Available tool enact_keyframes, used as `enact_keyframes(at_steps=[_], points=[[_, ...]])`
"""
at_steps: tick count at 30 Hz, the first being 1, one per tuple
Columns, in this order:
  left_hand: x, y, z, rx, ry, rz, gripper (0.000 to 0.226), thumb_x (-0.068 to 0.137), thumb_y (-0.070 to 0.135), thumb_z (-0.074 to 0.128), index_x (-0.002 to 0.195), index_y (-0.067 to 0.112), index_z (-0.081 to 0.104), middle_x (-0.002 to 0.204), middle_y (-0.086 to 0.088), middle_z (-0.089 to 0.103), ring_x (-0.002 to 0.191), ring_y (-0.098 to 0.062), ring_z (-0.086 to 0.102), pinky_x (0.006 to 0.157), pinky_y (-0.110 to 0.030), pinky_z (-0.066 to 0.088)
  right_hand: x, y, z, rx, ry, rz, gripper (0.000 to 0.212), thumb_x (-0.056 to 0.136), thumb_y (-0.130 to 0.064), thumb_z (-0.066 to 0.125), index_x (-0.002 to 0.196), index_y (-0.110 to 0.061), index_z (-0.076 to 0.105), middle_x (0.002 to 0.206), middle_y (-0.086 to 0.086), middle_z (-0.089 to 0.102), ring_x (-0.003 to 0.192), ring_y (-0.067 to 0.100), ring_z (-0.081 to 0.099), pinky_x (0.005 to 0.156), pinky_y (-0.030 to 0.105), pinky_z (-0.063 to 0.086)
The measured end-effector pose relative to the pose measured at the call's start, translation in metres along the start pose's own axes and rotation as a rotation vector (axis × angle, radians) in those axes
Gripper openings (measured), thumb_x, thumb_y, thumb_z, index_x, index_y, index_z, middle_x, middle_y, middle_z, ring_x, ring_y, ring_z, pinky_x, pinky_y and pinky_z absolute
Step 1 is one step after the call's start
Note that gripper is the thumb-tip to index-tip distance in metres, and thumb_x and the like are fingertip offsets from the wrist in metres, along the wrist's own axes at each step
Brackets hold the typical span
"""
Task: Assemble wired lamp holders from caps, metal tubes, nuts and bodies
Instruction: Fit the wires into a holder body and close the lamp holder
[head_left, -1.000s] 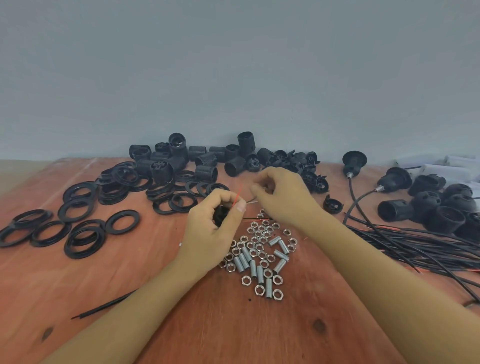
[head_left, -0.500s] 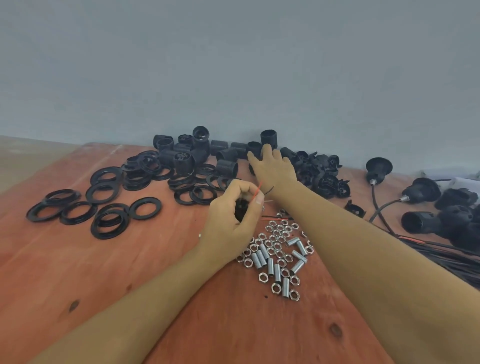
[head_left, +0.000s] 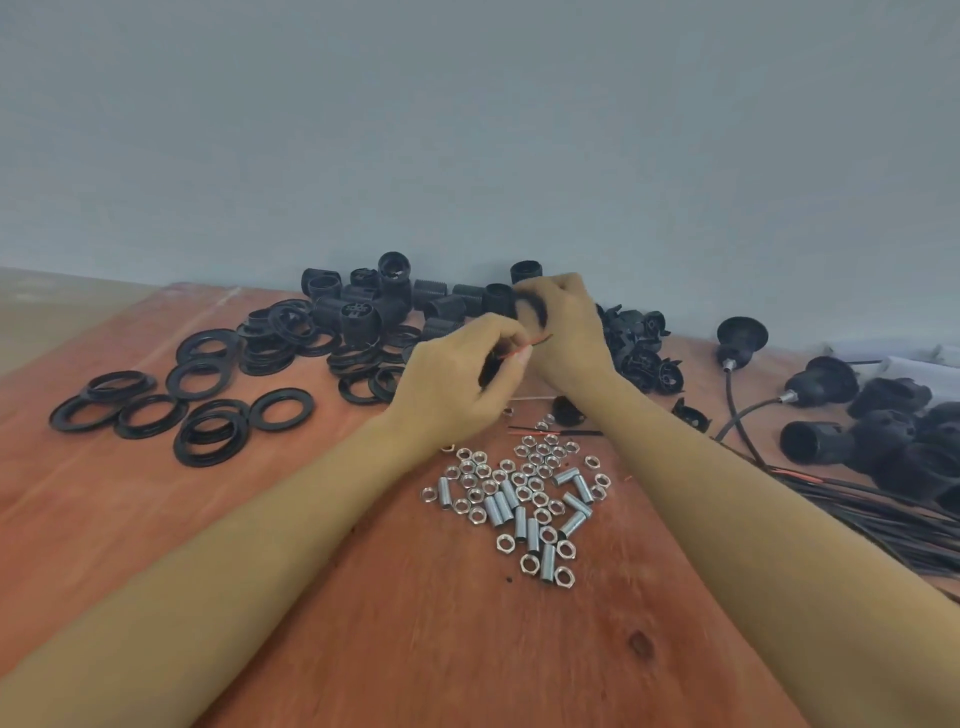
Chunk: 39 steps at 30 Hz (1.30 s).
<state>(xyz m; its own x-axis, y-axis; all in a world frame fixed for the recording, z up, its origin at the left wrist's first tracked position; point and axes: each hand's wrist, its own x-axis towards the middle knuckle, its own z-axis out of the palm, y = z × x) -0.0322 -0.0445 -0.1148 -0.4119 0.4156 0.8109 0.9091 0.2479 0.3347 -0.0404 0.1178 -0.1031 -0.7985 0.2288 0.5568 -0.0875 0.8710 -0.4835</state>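
A red wire (head_left: 523, 350) is pinched in the left hand (head_left: 457, 387), its long axis slanted up and rightward. The right hand (head_left: 569, 332) is curled round a black body (head_left: 532, 310) at the far pile, close against the wall (head_left: 467, 156). Bare counter (head_left: 260, 545) is seen nearer, left of the nuts and tubes (head_left: 519, 499).

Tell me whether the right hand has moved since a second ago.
Yes. The right hand left the spot just above the nuts and reached farther to the black bodies by the wall, gripping one.
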Motion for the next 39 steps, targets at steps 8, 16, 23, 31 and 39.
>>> enact_keyframes(at_steps=[8, 16, 23, 31, 39], points=[[-0.014, 0.017, 0.0, 0.012, 0.012, 0.088, 0.013, 0.093, 0.017, 0.062, 0.091, 0.009, 0.072, 0.083, 0.002, 0.067, 0.068, -0.014, 0.063, 0.056, -0.037, 0.052, -0.063, -0.011, -0.08, 1.702, -0.138, 0.947, 0.042, 0.099, -0.049, 0.047, 0.101, -0.008, 0.059, 0.084, 0.009, 0.059, 0.061, 0.017, 0.048, 0.047, 0.022, 0.036], [-0.029, 0.041, 0.005, 0.037, 0.047, 0.213, 0.013, 0.093, 0.016, 0.065, 0.086, 0.006, 0.07, 0.083, 0.002, 0.066, 0.075, -0.013, 0.06, 0.062, -0.029, 0.051, -0.112, -0.017, -0.09, 1.672, -0.089, 0.928, 0.049, 0.079, -0.041, 0.068, 0.111, -0.004, 0.066, 0.097, 0.014, 0.073, 0.067, 0.016, 0.065, 0.054, 0.021, 0.051], [-0.033, 0.047, 0.008, -0.093, 0.078, 0.146, 0.006, 0.089, 0.007, 0.068, 0.085, 0.003, 0.07, 0.079, -0.001, 0.065, 0.072, -0.015, 0.059, 0.065, -0.028, 0.048, -0.121, -0.018, -0.087, 1.732, -0.069, 1.022, 0.037, 0.082, -0.035, 0.069, 0.095, -0.001, 0.067, 0.084, 0.012, 0.068, 0.053, 0.012, 0.05, 0.043, 0.019, 0.041], [-0.034, 0.05, 0.006, -0.139, 0.036, 0.093, 0.007, 0.089, 0.01, 0.068, 0.087, 0.005, 0.072, 0.072, 0.002, 0.062, 0.063, -0.01, 0.055, 0.062, -0.017, 0.042, -0.128, -0.023, -0.073, 1.651, -0.165, 0.949, 0.032, 0.088, -0.041, 0.061, 0.099, -0.011, 0.064, 0.078, 0.003, 0.055, 0.055, 0.01, 0.044, 0.042, 0.019, 0.037], [-0.033, 0.051, 0.005, -0.118, 0.008, 0.081, 0.015, 0.092, 0.015, 0.064, 0.086, 0.003, 0.071, 0.076, 0.008, 0.056, 0.065, -0.007, 0.051, 0.064, -0.017, 0.042, -0.131, -0.027, -0.069, 1.578, -0.19, 0.894, 0.033, 0.094, -0.042, 0.056, 0.093, -0.01, 0.066, 0.076, 0.003, 0.058, 0.056, 0.01, 0.046, 0.045, 0.02, 0.038]])
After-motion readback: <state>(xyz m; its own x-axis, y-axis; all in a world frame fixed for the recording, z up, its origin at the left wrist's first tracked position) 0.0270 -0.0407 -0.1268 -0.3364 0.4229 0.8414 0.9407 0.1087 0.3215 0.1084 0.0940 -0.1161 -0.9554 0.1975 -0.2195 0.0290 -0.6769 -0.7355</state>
